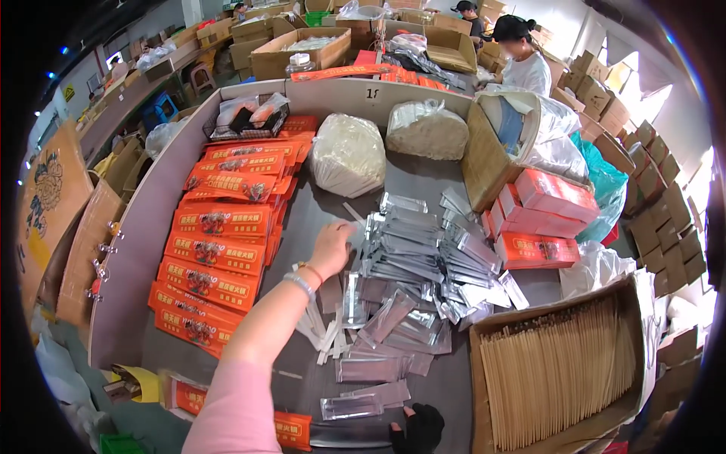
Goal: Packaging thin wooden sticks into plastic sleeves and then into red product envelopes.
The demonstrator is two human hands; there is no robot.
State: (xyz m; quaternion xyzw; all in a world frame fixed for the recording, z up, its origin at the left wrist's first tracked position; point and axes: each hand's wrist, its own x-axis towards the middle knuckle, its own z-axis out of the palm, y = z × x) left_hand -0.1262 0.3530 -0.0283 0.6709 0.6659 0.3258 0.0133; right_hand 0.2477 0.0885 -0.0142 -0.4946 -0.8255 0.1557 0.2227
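My left hand [330,248], bare with bands at the wrist, reaches over the grey worktop. Its fingers are bent in beside a narrow white strip [353,213] at the left edge of a heap of flat silver packets [408,242]; what they pinch is too small to make out. At the lower edge, my right hand [422,429] wears a black glove with bare fingertips. Its fingers close at the right end of a long orange and clear plastic sleeve [348,434], partly hidden by my left sleeve. Loose silver packets [352,406] lie just above that hand.
Orange printed sleeves [212,250] lie in overlapping rows at left. A carton of thin wooden sticks [556,371] stands at right, below red boxes [541,219]. Two plastic-wrapped white bundles [348,155] and a wire basket [248,119] line the back. Another person [525,68] works beyond the partition.
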